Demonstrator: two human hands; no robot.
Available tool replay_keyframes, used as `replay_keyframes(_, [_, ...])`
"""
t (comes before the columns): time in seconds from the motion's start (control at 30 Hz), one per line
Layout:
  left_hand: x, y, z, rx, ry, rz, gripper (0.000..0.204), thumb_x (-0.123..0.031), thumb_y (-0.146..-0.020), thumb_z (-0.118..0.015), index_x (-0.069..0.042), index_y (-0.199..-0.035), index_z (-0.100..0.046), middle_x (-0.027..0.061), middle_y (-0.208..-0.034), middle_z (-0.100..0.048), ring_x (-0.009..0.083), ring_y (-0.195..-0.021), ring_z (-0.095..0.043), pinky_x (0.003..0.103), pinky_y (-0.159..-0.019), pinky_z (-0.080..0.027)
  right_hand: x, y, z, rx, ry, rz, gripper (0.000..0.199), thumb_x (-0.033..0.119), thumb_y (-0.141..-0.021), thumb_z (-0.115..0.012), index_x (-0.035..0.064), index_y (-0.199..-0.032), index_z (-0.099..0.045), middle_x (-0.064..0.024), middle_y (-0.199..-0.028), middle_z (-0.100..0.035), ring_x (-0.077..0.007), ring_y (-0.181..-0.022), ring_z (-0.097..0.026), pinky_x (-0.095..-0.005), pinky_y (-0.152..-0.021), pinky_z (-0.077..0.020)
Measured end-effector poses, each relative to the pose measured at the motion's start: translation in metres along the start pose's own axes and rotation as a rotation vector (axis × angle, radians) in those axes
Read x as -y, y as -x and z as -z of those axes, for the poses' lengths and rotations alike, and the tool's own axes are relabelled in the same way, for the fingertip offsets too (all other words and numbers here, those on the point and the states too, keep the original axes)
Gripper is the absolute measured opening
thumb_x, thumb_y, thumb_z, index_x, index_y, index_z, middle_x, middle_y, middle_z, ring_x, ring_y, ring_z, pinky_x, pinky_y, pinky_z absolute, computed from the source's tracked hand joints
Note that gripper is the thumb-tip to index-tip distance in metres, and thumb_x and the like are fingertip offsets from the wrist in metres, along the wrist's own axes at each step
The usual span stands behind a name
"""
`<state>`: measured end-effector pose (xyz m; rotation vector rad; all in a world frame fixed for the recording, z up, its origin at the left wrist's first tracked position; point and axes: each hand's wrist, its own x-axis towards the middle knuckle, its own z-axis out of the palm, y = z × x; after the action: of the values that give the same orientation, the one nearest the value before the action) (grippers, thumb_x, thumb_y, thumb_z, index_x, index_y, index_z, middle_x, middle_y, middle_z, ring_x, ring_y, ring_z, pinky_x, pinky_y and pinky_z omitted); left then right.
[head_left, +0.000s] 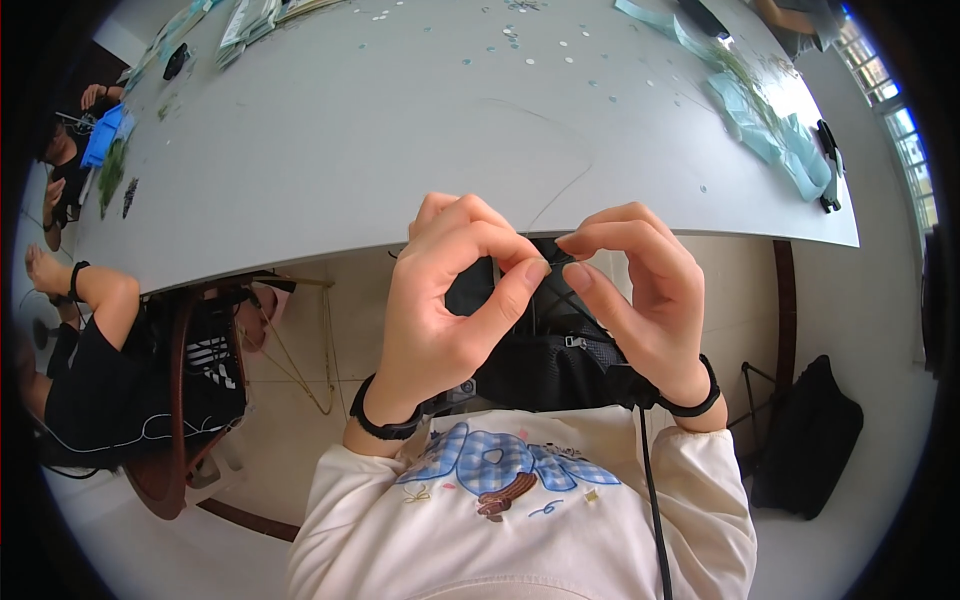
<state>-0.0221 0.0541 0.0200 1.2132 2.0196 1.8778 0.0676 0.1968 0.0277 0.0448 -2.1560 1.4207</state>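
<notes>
Both hands raised at chest height, fingertips nearly met. Left hand [440,300] pinched thumb to index, other fingers curled. Right hand [640,290] pinched likewise, wrist bent inward.

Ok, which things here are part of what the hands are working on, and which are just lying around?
In hand:
left hand
right hand
thin wire pinched between their fingertips

Lying about:
grey table
small round pieces scattered on it
pale blue strips
black bag on the floor
</notes>
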Motion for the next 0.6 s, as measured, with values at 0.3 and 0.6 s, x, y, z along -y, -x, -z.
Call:
replay_keyframes(0.3, [0.000, 0.003, -0.001, 0.005, 0.051, 0.043, 0.004, -0.006, -0.069, -0.061, -0.006, -0.067, -0.057, -0.0007, -0.067, -0.052, 0.0152, -0.072, -0.041, 0.026, -0.069, -0.033, -0.002, 0.003, -0.003, -0.002, -0.042, -0.025, 0.010, -0.005, -0.069, -0.060, -0.0004, -0.077, -0.058, -0.0064, -0.073, -0.057, -0.0144, -0.063, -0.054, -0.0233, -0.056, -0.0422])
replay_keyframes(0.6, [0.006, 0.002, 0.003, -0.029, 0.112, 0.092, 0.004, -0.006, -0.070, -0.060, -0.005, -0.067, -0.057, 0.0000, -0.068, -0.052, 0.0134, -0.071, -0.042, 0.026, -0.069, -0.033, 0.002, -0.014, 0.001, -0.070, -0.048, -0.020, 0.017, 0.000, -0.070, -0.063, 0.0006, -0.086, -0.057, -0.0065, -0.079, -0.058, -0.0154, -0.074, -0.053, -0.0264, -0.067, -0.0418])
